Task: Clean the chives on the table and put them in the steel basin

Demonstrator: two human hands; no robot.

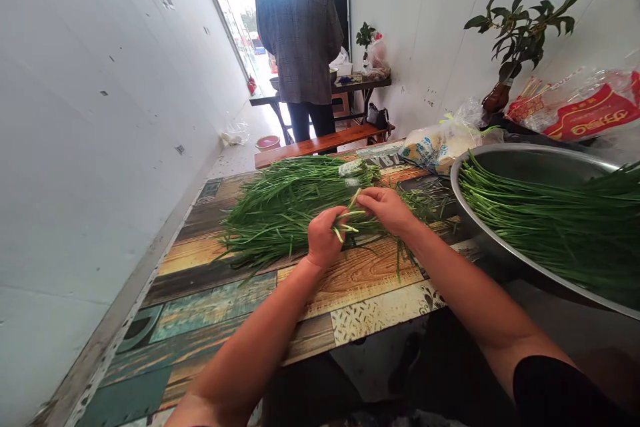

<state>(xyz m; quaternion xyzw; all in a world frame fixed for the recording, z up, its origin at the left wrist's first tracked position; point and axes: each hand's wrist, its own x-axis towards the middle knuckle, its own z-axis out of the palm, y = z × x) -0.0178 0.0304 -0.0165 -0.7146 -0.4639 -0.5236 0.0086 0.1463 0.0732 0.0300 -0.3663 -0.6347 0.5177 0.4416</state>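
Observation:
My left hand [324,238] is closed around a small bunch of green chive stalks [349,220], their pale cut ends pointing right. My right hand [386,206] pinches the same stalks at those ends. Both hands hover over a large heap of loose chives [280,207] spread on the patterned table [210,307].
A big steel basin [530,163] holding more chives stands at the right. Plastic bags [437,143], a red packet [590,113] and a potted plant [520,37] lie behind it. A person in a checked jacket [299,33] stands at a far table beyond a wooden bench [320,143]. A white wall runs along the left.

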